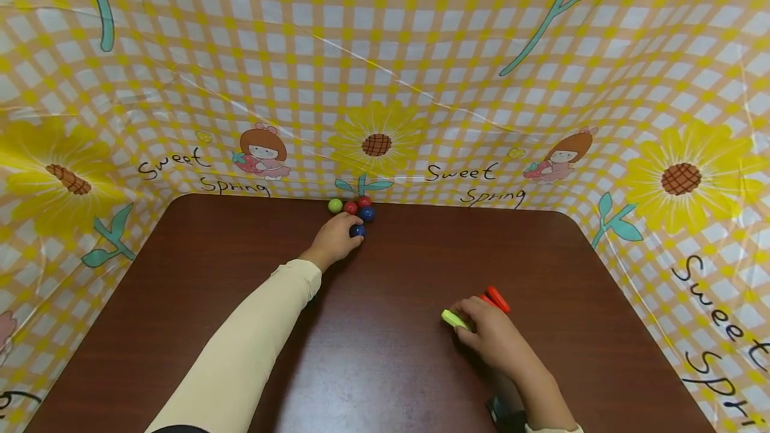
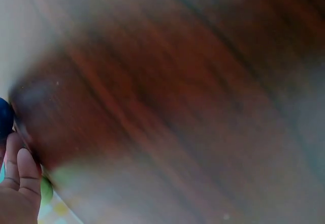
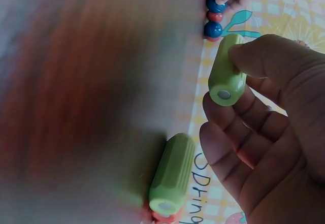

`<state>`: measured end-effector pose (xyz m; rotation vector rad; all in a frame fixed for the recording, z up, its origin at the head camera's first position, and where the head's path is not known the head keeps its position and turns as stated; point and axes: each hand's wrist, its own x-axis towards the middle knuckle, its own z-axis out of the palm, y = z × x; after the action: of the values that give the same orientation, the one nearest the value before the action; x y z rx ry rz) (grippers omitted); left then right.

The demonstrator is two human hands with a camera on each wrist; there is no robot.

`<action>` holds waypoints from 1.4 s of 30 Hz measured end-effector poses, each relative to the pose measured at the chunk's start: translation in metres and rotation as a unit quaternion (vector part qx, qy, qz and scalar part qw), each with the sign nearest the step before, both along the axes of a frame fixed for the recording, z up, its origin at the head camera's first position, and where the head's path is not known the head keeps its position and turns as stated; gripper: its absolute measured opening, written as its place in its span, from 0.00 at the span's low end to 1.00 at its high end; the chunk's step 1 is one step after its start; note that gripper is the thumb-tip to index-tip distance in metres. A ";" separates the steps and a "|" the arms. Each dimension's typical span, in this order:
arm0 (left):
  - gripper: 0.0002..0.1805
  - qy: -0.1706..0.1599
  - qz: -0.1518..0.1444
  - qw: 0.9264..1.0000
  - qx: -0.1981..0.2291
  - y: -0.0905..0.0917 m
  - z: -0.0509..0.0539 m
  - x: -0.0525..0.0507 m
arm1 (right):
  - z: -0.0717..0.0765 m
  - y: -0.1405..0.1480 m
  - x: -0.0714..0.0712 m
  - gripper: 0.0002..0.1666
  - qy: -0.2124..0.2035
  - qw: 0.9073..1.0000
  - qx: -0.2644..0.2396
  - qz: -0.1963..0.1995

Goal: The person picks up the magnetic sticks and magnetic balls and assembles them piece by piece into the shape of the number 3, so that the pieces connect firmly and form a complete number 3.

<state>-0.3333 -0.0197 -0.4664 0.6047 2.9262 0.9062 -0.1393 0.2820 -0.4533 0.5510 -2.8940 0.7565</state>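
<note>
At the far edge of the table, my left hand pinches a blue ball between thumb and fingers. Right beside it are a second blue ball, a light green ball and two red balls. My right hand, nearer on the right, grips a light green ridged rod with a silvery disc in its end. Below that hand in the right wrist view lies another green rod. Red rods lie just beyond the right hand, partly hidden by it.
A dark brown wooden table carries everything. Yellow checked cloth with sunflowers stands like a wall at its back and sides. The balls sit close against the back cloth. Much of the left wrist view is blurred.
</note>
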 end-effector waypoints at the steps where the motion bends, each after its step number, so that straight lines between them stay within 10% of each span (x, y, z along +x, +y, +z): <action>1: 0.21 -0.001 -0.001 1.000 0.001 0.000 -0.001 0.000 | 0.000 0.000 0.000 0.16 0.002 1.000 0.000 0.000; 14: 0.20 -0.006 -0.026 0.995 0.097 -0.009 0.005 0.016 | 0.003 -0.009 -0.012 0.16 -0.003 0.999 -0.032 0.008; 42: 0.17 -0.063 -0.105 0.966 0.227 -0.028 0.014 0.114 | 0.013 -0.059 -0.035 0.15 0.016 0.992 -0.073 0.104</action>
<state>-0.2190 -0.0480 -0.4519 0.8195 2.4848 1.5320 -0.1740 0.2227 -0.4402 0.8477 -2.7517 0.9686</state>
